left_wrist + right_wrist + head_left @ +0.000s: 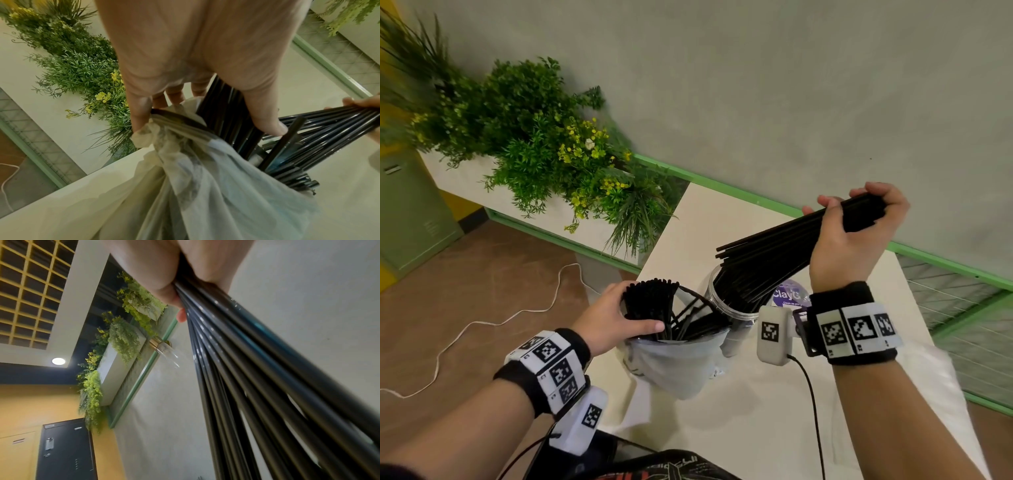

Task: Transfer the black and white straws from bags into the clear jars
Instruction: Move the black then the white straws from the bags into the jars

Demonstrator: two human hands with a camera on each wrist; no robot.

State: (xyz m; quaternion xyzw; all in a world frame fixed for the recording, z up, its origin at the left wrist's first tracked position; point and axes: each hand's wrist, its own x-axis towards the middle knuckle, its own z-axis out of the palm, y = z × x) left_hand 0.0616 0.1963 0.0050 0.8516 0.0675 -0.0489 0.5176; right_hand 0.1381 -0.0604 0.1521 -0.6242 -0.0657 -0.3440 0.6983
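My right hand grips a thick bundle of black straws held slanted above a clear jar; several lower ends reach into the jar's mouth. In the right wrist view the same bundle fans out from my fist. My left hand wraps round another bunch of black straws sticking up out of a thin whitish plastic bag on the white table. The left wrist view shows the fingers also pinching the bag's rim. No white straws show.
A purple label lies beside the jar. More clear plastic lies at the table's right. A planter with green plants stands at the left, a grey wall behind. A white cord trails on the floor.
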